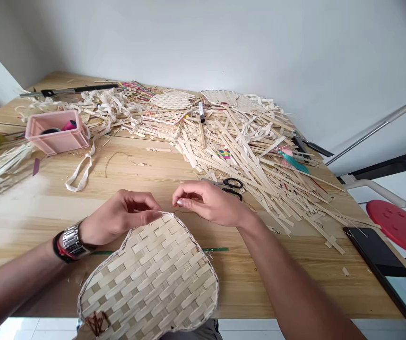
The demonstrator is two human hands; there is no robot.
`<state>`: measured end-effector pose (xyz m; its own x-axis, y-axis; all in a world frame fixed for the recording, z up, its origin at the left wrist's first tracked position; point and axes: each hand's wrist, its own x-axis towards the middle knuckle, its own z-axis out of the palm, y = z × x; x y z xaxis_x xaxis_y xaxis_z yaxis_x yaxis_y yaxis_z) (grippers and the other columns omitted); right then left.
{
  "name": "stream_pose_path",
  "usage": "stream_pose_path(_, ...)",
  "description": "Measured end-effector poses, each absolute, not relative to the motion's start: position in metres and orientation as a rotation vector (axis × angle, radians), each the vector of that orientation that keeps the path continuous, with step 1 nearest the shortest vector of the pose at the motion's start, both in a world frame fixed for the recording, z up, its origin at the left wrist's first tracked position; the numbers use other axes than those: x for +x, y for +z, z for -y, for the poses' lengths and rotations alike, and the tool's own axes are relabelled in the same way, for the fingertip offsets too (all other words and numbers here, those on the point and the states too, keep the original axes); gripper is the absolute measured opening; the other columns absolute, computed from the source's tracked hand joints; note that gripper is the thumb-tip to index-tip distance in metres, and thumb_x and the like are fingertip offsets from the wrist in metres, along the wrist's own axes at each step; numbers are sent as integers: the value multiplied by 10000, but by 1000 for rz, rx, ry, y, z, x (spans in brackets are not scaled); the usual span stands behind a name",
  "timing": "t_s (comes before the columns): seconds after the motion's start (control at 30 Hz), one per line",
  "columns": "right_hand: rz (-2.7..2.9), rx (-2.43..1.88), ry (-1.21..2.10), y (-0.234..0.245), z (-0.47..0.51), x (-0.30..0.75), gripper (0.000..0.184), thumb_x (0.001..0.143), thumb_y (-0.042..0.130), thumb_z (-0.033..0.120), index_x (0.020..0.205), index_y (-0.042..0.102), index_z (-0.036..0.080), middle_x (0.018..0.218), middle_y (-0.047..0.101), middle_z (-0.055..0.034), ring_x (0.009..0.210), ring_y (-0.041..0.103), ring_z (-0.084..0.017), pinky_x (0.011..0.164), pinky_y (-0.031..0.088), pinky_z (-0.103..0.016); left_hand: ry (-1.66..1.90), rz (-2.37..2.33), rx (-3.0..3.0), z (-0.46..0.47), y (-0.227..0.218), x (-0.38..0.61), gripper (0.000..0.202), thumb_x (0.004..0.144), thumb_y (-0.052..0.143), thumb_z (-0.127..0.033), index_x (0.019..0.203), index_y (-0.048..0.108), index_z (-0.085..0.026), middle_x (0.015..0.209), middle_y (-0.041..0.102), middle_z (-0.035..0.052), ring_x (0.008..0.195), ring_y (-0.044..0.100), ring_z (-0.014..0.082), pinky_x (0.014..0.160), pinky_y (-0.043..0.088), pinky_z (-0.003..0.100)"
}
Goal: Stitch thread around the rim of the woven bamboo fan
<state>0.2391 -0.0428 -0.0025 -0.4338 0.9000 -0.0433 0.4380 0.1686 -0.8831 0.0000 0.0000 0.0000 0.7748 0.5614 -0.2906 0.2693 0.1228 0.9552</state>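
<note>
A heart-shaped woven bamboo fan [153,274] with a braided cord along its rim lies tilted across the table's front edge, its lower part over my lap. Reddish-brown thread [97,323] is wound in a criss-cross at its lower left corner. My left hand [126,215] pinches the fan's top rim between thumb and fingers. Just right of that spot, my right hand [206,200] is closed in a pinch above the rim. A fine dark thread [188,212] runs from the rim beneath it; its end in the fingertips is too small to make out clearly.
Black-handled scissors [233,183] lie behind my right hand. Loose bamboo strips [245,156] are heaped across the back and right. A pink basket [59,137] and a white fabric loop [80,172] are at left. A phone [383,274] rests on the right edge, near a red stool [399,226].
</note>
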Motion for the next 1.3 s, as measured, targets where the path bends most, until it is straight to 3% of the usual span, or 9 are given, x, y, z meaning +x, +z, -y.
stream_pose_path(0.23,1749,-1275,1162,-9,40,238,149,946,540,293,904,581,156,749,513,26,654,437,-84,611,365,-223,182,-642,1441,0,0,1,266,877,642,-395,842,654,-131,738,591,25,628,460,111,572,344,234)
stream_pose_path(0.5,1624,-1071,1306,-2,45,234,234,921,605,372,890,603,140,713,472,23,634,409,-85,568,319,-235,248,-407,1346,-3,-1,-11,190,913,625,-293,862,647,-111,746,545,13,644,437,92,584,325,219)
stream_pose_path(0.7,1539,-952,1419,3,50,227,222,928,605,357,895,599,137,707,455,27,622,381,-76,568,310,-230,288,-297,1107,-2,-3,-16,152,896,635,-293,872,621,-143,784,551,33,667,513,119,587,375,228)
stream_pose_path(0.83,1534,-937,1420,9,54,221,196,917,630,317,869,589,132,677,428,42,597,349,-66,545,290,-219,256,-325,1052,1,-4,-14,182,886,637,-313,856,593,-140,729,543,32,618,481,113,549,347,220)
stream_pose_path(0.97,1487,-850,1493,11,58,215,162,950,573,276,906,558,121,879,527,-26,801,525,-101,757,436,-243,321,-380,1060,5,-2,-12,180,898,624,-305,831,589,-142,706,519,12,608,453,99,552,336,208)
stream_pose_path(1.07,1317,-674,1735,7,59,214,125,986,493,242,953,531,127,994,556,-63,936,584,-137,883,474,-309,404,-435,1166,6,-2,-12,168,915,615,-282,821,600,-143,703,507,-2,622,444,90,572,333,199)
stream_pose_path(1.17,1256,-601,1889,3,59,218,108,991,491,243,964,517,141,913,570,-37,781,576,-97,744,479,-248,391,-477,1252,5,-3,-14,166,937,595,-288,845,604,-151,681,491,-18,575,408,75,534,298,192)
stream_pose_path(1.23,1279,-625,1914,3,59,222,130,992,503,279,961,509,152,793,527,4,640,485,-66,590,393,-191,379,-481,1286,5,-2,-14,160,943,591,-283,849,603,-154,670,484,-26,565,395,71,522,289,189)
stream_pose_path(1.3,1287,-671,1893,4,59,224,164,988,520,318,949,503,159,722,441,35,590,379,-58,536,304,-186,360,-477,1320,6,1,-12,167,947,590,-282,845,604,-151,671,489,-27,574,394,70,529,298,188)
